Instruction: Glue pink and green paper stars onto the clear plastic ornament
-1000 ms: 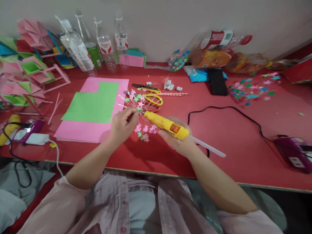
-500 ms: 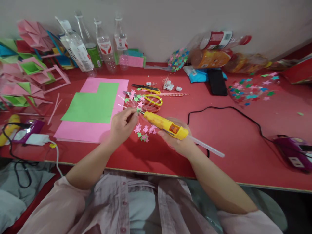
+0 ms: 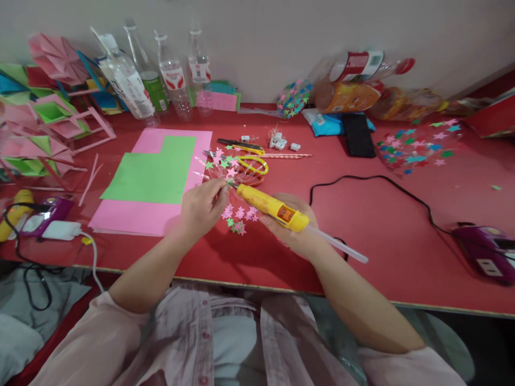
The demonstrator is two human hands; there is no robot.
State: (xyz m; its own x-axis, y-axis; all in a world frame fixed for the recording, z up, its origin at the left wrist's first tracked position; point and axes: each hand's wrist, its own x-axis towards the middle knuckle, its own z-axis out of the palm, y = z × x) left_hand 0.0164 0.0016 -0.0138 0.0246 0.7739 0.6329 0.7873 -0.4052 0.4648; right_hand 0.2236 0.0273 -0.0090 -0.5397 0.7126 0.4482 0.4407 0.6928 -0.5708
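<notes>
My right hand (image 3: 295,228) grips a yellow glue gun (image 3: 270,206) with a clear glue stick (image 3: 337,245) jutting from its back. The gun's nozzle points left at the fingertips of my left hand (image 3: 203,206). Those fingers are pinched on a small paper star at the nozzle tip. Just beyond lies a clear plastic piece (image 3: 231,169) covered with pink and green stars. A small heap of loose pink and green stars (image 3: 239,217) rests on the red table (image 3: 382,225) between my hands.
Pink and green paper sheets (image 3: 155,174) lie at left, yellow scissors (image 3: 251,161) behind the stars. Bottles (image 3: 161,75) line the wall, folded paper shapes (image 3: 48,118) fill the far left. A black cord (image 3: 382,185) runs to a purple socket (image 3: 488,249). More stars (image 3: 416,147) and a phone (image 3: 358,134) sit right.
The glue gun and my right hand have shifted slightly left and up toward my left fingertips. My left hand has stayed nearly still.
</notes>
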